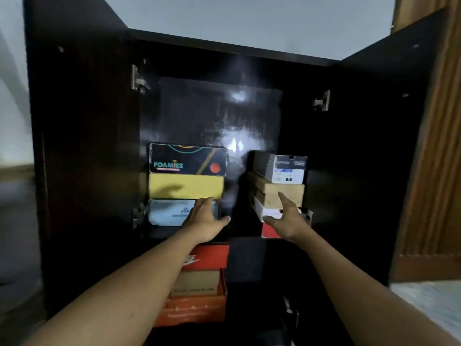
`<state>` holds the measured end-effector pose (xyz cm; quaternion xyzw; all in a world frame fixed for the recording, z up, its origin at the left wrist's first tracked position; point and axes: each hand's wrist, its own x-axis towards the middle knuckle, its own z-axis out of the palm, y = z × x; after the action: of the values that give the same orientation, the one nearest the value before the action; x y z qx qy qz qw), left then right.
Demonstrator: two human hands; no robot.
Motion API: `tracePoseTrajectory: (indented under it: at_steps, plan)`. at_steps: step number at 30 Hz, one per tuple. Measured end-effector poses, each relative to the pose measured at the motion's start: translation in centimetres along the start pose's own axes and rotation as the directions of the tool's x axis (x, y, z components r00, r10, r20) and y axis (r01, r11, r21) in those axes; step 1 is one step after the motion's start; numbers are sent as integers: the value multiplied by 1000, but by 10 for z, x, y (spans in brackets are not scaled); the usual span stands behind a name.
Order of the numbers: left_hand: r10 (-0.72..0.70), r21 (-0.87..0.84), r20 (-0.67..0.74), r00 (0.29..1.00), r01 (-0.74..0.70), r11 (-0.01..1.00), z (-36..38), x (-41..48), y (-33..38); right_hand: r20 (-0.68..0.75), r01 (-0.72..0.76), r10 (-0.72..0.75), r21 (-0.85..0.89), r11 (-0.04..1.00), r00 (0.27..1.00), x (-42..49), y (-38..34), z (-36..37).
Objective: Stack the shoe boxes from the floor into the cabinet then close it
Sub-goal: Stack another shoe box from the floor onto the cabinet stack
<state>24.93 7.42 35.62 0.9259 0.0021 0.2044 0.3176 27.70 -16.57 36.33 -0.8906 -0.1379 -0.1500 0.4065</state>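
Two stacks of shoe boxes (pixel 185 187) are being tidied in the cabinet (pixel 212 108) by the open-fingered left hand (pixel 204 216) and right hand (pixel 287 218), doors (pixel 82 121) not yet closed.

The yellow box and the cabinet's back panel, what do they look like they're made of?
Yellow box: likely matte cardboard, flat dull face, no glare. Cabinet back panel: probably glossy laminated board; it throws bright smeared reflections.

I see a cabinet (pixel 82 146) of dark glossy laminate, metal hinges (pixel 138 79), matt cardboard shoe boxes (pixel 185 187), and a brown wood panel (pixel 431 171).
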Motion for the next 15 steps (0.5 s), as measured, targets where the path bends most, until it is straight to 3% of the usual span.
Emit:
tracePoseTrajectory:
  at_steps: [7, 15]
  plan:
    - [247, -203, 193, 950, -208, 957, 83, -91, 120, -245, -261, 211, -193, 946, 946, -190, 57, -113]
    - [484, -322, 407, 775, -374, 870, 180, -172, 247, -456, -595, 459, -214, 775, 762, -338, 128, -221]
